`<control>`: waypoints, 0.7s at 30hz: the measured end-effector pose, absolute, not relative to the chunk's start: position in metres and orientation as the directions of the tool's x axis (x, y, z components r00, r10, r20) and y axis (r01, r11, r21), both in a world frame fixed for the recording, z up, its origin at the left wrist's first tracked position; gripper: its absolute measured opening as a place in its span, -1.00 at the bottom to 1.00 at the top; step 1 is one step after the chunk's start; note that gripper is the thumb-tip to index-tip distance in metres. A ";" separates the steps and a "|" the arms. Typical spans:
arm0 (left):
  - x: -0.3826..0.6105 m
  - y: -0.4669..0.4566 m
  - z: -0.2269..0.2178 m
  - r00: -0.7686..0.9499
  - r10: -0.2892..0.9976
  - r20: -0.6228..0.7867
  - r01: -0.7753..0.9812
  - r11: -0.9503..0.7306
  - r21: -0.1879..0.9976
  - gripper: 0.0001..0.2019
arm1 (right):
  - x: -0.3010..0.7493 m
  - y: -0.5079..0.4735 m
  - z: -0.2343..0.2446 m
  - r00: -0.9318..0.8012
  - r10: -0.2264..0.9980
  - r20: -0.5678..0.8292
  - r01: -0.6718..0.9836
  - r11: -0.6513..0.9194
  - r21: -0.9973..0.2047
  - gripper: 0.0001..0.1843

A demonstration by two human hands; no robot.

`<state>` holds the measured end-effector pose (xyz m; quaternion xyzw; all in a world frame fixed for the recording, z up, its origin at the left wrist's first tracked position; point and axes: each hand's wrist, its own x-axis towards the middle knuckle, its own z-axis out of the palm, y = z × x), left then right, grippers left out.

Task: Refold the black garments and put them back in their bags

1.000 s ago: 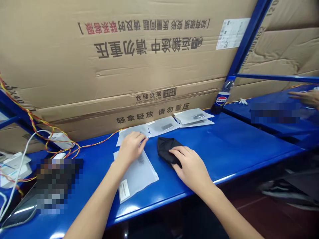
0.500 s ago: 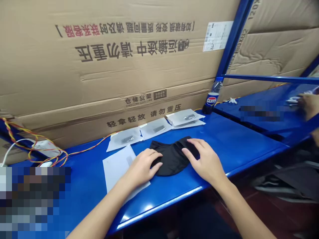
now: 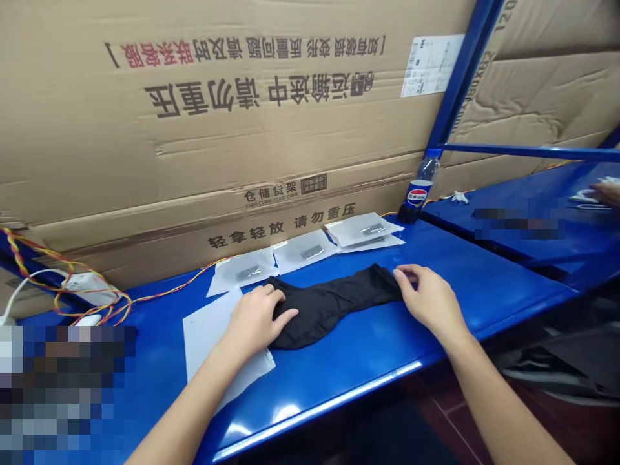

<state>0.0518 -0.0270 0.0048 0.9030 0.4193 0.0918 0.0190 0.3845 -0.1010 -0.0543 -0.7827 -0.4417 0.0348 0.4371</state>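
Note:
A black cloth piece (image 3: 320, 310) lies stretched across the blue table, wide and rounded at its left end and narrowing into a band at the right. My left hand (image 3: 256, 320) rests on the wide end, fingers bent over it and thumb held apart on top. At the far end of the band, my right hand (image 3: 426, 297) pinches the edge between thumb and forefinger. Partly beneath my left hand and forearm is a white packet (image 3: 206, 329). The cloth's exact kind does not show.
Several white packets with clear windows, one of them the middle packet (image 3: 305, 250), line the cardboard wall (image 3: 232, 148). A cola bottle (image 3: 419, 194) stands by the blue post (image 3: 450, 97). Coloured wires and a white power strip (image 3: 94, 289) lie left. Another person's hand (image 3: 608, 190) shows far right.
The bunched cloth has been drawn out lengthwise, its band now extending right. My right hand has moved right with the band's end, and my left hand has shifted slightly left.

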 end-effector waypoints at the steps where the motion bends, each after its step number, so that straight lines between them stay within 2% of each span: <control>1: 0.051 -0.027 0.005 0.632 0.759 0.157 0.748 -0.650 0.136 -0.79 | 0.389 -0.099 -0.056 0.574 0.741 0.348 0.681 -0.196 -0.705 -0.57; 5: 0.053 -0.026 0.003 0.629 0.750 0.204 0.700 -0.661 0.272 -0.87 | 0.397 -0.088 -0.060 0.443 0.812 0.380 0.701 -0.050 -0.711 -0.51; 8: 0.056 -0.026 0.005 0.593 0.773 0.226 0.645 -0.624 0.441 -0.84 | 0.401 -0.082 -0.061 0.418 0.806 0.420 0.666 0.043 -0.745 -0.54; 10: 0.056 -0.026 0.012 0.563 0.800 0.208 0.581 -0.562 0.588 -0.82 | 0.406 -0.084 -0.059 0.447 0.796 0.409 0.565 0.103 -0.819 -0.56; 13: 0.052 -0.029 0.029 0.552 0.817 0.167 0.437 -0.454 0.776 -0.82 | 0.417 -0.101 -0.054 0.460 0.820 0.339 0.328 0.198 -0.924 -0.60; 15: 0.048 -0.033 0.042 0.653 0.754 0.073 0.365 -0.397 0.842 -0.82 | 0.428 -0.119 -0.053 0.411 0.863 0.294 0.213 0.223 -0.951 -0.57; 16: 0.046 -0.036 0.048 0.735 0.678 -0.015 0.348 -0.359 0.866 -0.81 | 0.433 -0.128 -0.053 0.367 0.888 0.277 0.205 0.213 -0.955 -0.55; 19: 0.044 -0.047 0.052 0.878 0.390 -0.276 0.380 -0.220 0.898 -0.71 | 0.450 -0.153 -0.056 0.179 0.960 0.215 0.356 0.141 -0.924 -0.53; 20: 0.046 -0.051 0.049 0.874 0.373 -0.311 0.401 -0.195 0.895 -0.70 | 0.454 -0.159 -0.057 0.132 0.971 0.200 0.419 0.128 -0.899 -0.49; 21: 0.048 -0.053 0.044 0.851 0.428 -0.306 0.419 -0.199 0.886 -0.73 | 0.456 -0.163 -0.058 0.113 0.973 0.201 0.466 0.127 -0.876 -0.44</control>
